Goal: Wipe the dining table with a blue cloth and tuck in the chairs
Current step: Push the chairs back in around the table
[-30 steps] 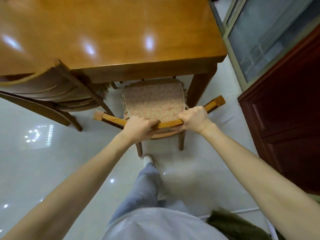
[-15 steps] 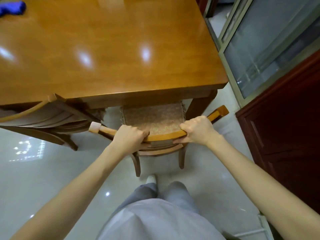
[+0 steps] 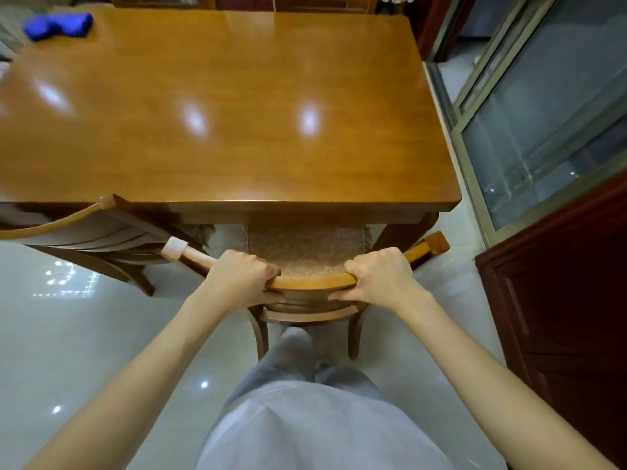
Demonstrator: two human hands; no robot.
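Gripping chair at near table edge.
Clasps the curved, glossy wooden top rail with left hand and right hand, fingers curled over it, thumbs beneath. Shows the woven, patterned seat mostly under the rounded tabletop lip. Leaves the crumpled blue cloth on the far left corner of the polished top. Finds a slatted second chair just beside on the left, a dark cabinet and glass door near on the right, glossy pale floor open behind.

A crumpled blue cloth lies on the brown wooden dining table at its far left corner; a cushioned wooden chair stands partly under its near edge.
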